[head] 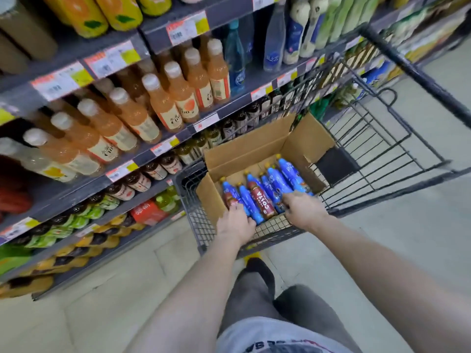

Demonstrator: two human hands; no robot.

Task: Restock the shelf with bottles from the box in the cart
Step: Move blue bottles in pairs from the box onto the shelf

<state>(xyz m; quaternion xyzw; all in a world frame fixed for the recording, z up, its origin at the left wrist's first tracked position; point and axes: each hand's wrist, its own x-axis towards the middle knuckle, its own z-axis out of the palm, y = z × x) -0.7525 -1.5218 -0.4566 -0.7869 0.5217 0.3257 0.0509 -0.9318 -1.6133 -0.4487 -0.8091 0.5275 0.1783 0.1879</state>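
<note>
Evidently lying flat in the box [254, 149] in the cart [382, 138]: blue bottles [260, 197], likely full, heavyish, slick plastic. Touching their bases, left hand [235, 221] and right hand [304, 210]; finger curl hidden, cannot tell. Best gripped round the labelled middle.

A cardboard box [244, 146] is sitting open in the near end of a wire cart [382, 138], with blue bottles [277, 183] lying in it side by side, yellow caps pointing far. The left grip [235, 221] is resting on the near ends of the leftmost bottles, and the right grip [304, 208] is reaching onto those at the right. It is too blurred to tell whether either is closing round one. The shelf [76, 189] is standing just left of the cart, and orange drinks [163, 105] are lining it.
</note>
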